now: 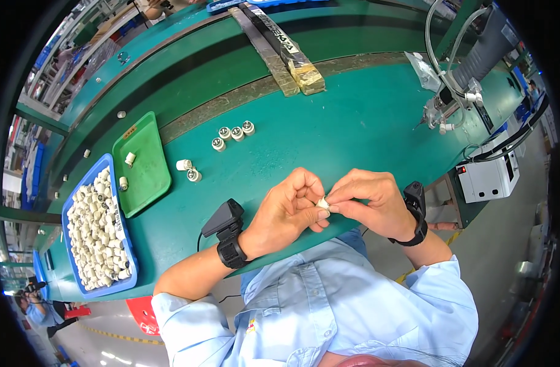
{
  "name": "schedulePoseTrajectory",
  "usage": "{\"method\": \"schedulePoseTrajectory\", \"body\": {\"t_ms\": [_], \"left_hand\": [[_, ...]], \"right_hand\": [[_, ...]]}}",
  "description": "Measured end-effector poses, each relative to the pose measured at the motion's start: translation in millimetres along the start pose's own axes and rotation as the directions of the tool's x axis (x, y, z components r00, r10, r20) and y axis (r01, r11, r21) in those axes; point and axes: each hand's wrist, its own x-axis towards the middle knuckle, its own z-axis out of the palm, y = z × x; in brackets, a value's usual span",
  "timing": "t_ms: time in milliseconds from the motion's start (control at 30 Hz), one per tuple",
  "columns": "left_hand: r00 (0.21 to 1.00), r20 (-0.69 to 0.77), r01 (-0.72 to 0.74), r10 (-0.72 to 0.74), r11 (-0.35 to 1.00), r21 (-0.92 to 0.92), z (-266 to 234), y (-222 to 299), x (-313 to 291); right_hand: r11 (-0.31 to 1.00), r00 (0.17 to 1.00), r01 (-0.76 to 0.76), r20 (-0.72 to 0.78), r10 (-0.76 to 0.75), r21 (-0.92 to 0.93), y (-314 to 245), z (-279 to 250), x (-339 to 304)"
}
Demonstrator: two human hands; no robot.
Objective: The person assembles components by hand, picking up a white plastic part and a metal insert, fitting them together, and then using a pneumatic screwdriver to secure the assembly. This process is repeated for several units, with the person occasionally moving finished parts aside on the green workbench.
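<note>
Close to the bench's near edge, both hands meet over one small white cylindrical part point(322, 204). My left hand point(286, 208) pinches it from the left between thumb and fingers. From the right, the thumb and forefinger of my right hand point(373, 199) also close on it. Fingers cover most of the part, so its exact kind is hidden. Farther off stands a short row of white cylinders with dark metallic tops point(237, 133). Two more similar cylinders point(194, 175) sit nearer, left of my hands.
A blue tray point(132, 269) full of small white parts lies at the left. Beside it is a green tray point(146, 165) with two parts. Wrapped bars point(280, 52) cross the back ledge. A hose-fed tool point(442, 110) hangs at right above a white box point(489, 177).
</note>
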Motion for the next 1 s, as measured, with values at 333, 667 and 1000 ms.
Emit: {"method": "schedulePoseTrajectory", "body": {"t_ms": [333,667,1000], "left_hand": [[0.999,0.03,-0.015,0.011,0.991,0.135,1,-6,1],[0.964,0.153,-0.265,0.217,0.755,0.6,-11,-7,16],[0.892,0.13,-0.333,0.433,0.434,0.837,-43,-11,32]], "right_hand": [[0.795,0.914,-0.406,0.191,0.358,0.451,10,-5,4],[0.974,0.977,-0.202,-0.049,0.208,0.105,-11,-11,-3],[0.863,0.456,0.493,-0.811,-0.366,-0.112,-48,-159,54]]}}
